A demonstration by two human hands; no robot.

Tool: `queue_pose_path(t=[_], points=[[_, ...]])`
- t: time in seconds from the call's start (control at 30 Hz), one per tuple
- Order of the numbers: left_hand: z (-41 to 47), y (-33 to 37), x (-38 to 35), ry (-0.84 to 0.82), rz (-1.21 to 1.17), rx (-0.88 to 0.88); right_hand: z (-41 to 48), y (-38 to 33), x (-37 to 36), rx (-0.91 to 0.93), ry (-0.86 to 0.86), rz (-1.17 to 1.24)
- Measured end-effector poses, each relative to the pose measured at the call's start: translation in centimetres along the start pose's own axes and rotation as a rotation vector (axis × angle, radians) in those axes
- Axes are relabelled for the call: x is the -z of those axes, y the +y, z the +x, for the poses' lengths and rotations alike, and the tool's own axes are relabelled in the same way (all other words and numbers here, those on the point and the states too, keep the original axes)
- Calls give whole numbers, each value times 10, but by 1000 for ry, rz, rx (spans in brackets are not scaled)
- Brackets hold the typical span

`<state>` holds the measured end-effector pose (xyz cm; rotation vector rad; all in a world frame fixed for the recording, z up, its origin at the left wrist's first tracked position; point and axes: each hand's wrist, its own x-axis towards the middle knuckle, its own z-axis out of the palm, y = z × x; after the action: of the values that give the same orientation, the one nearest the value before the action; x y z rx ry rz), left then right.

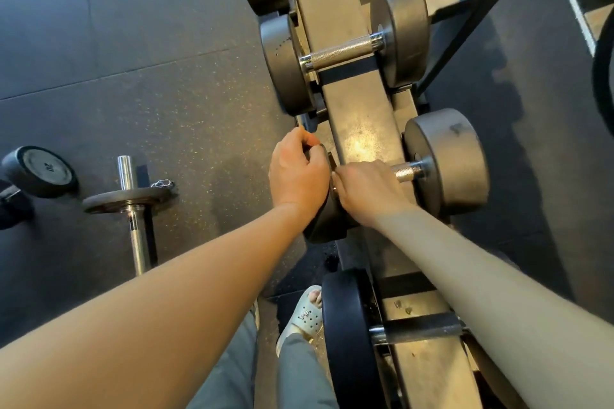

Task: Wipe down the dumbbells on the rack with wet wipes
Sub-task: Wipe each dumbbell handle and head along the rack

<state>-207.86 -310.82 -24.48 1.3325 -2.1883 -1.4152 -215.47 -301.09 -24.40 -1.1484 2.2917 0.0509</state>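
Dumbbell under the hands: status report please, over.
Left hand grips near head of dumbbell. Right hand wraps its handle. Dumbbell sits across rack. No wipe visible; nothing blocking.

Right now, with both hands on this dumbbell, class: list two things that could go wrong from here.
1. If the dumbbell slips from the left hand or right hand, it could drop off the rack onto the open-toed sandal close beside it.
2. Stepping back or left, the person might trip on the barbell lying on the floor.
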Motion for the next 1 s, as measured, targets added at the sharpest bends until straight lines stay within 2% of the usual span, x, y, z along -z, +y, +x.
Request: queue_pose_path(t=[0.07,0.1,0.17,0.3,0.33,0.4,0.47,0.5,0.57,0.6,0.67,0.77,0.8,0.87,0.93,0.97,1.0], points=[[0,0,0,-6,37,-6,-16,8,-4,121,91,23],[0,0,0,-7,53,-9,-14,10,-1,136,72,26],[0,3,-1,-9,74,-17,5,11,12,71,-141,82],[2,-1,-1,-14,89,-17,70,12,34,-243,-802,415],[2,-4,-2,-18,83,-16,77,15,32,-301,-892,428],[3,-4,-2,-23,74,-27,81,20,30,-358,-952,398],[3,-3,-1,-20,78,-30,73,16,27,-320,-828,416],[3,-3,-1,-23,73,-29,61,12,25,-262,-677,359],[3,-3,-2,-23,61,-26,34,3,11,-157,-263,76],[3,-4,-2,-20,65,-27,19,-3,1,-128,-75,8],[4,-6,-2,-21,77,-32,-11,-8,-19,-30,212,74],[3,-4,-2,-24,88,-41,-42,5,-46,123,491,131],[3,-3,-2,-25,92,-43,-50,8,-51,84,515,176],[3,-3,-1,-27,94,-47,-61,1,-58,-193,422,503],[2,-4,-1,-31,98,-49,-55,-11,-57,-529,237,1158],[2,-4,-1,-35,102,-50,-45,-13,-59,-697,198,1448],[2,-4,-1,-38,106,-49,-32,-14,-61,-810,177,1619]])
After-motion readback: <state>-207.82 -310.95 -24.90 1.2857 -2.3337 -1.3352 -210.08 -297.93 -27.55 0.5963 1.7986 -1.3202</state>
